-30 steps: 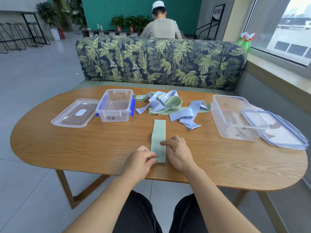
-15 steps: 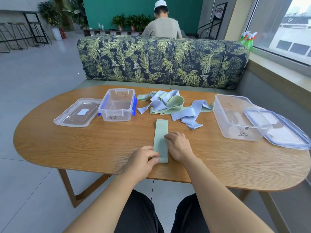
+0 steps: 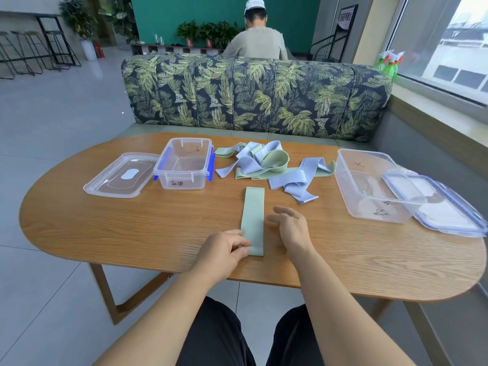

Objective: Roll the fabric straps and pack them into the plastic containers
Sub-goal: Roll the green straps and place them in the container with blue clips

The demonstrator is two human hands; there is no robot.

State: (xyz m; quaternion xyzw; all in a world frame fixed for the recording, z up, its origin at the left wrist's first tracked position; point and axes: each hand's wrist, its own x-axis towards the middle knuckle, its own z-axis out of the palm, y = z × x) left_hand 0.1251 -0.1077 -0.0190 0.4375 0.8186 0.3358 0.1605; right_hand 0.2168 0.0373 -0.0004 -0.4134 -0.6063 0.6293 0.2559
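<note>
Half a second ago the right hand [image 3: 290, 228] lay on the green strap [image 3: 253, 217], pressing it flat. Now it is off the fabric and sits just to the strap's right, fingers spread and relaxed, holding nothing. The left hand [image 3: 224, 252] stays where it was, its curled fingers pinching the strap's near end. The strap itself has not shifted. It lies flat and unrolled between the two hands, running straight away from them.

Beyond the hands, the pile of straps [image 3: 264, 162], pale blue and green, lies tangled in the middle of the oval wooden bench [image 3: 105, 233]. Beyond and left of the left hand stands the small container [image 3: 184, 165] with blue clips, its clear lid [image 3: 116, 175] flat beside it on the far side from the pile. Well to the right of the right hand sits the large container [image 3: 369, 186], with the blue-rimmed lid [image 3: 443, 207] tucked against its right side.

Past the bench a leaf-print sofa [image 3: 250, 93] faces the camera, and a person in a white cap [image 3: 256, 40] sits behind it, back turned. Spray bottles [image 3: 390, 62] stand on the window sill to the right. Black stools [image 3: 26, 48] line the left wall, and potted plants [image 3: 206, 33] stand before a teal wall.
</note>
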